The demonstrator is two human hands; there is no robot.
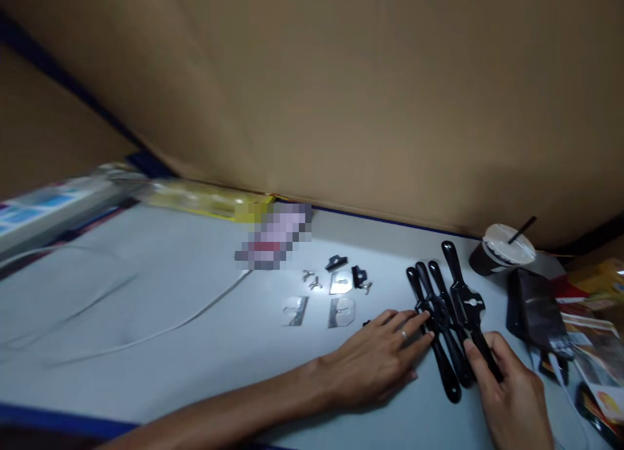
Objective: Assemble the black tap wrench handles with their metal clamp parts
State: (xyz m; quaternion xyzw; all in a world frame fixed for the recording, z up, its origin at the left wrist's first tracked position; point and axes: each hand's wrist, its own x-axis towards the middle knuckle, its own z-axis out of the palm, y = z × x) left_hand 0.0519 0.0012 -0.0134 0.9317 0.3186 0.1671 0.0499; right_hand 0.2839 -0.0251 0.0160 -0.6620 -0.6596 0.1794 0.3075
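Note:
My right hand [517, 388] grips the lower handle of a black spokeshave body [468, 300], whose flat middle has a slotted hole. Several more black spokeshave bodies [444, 359] lie side by side just left of it. My left hand [385, 356], wearing a ring, reaches across with fingers spread, fingertips resting on the leftmost body. Beyond that hand lie three slotted metal blades [341, 313], two small black caps [336, 263] and three small wing-shaped screws [316, 283]. A dark bit of another part pokes out beside the left hand, mostly hidden.
A lidded cup [502, 248] with a straw stands at the back right, near a dark phone [541, 310] on a cable and some packets [595, 346]. A white cable [195, 317] crosses the table to a pixelated pink object [280, 232]. A cardboard wall [341, 112] rises behind.

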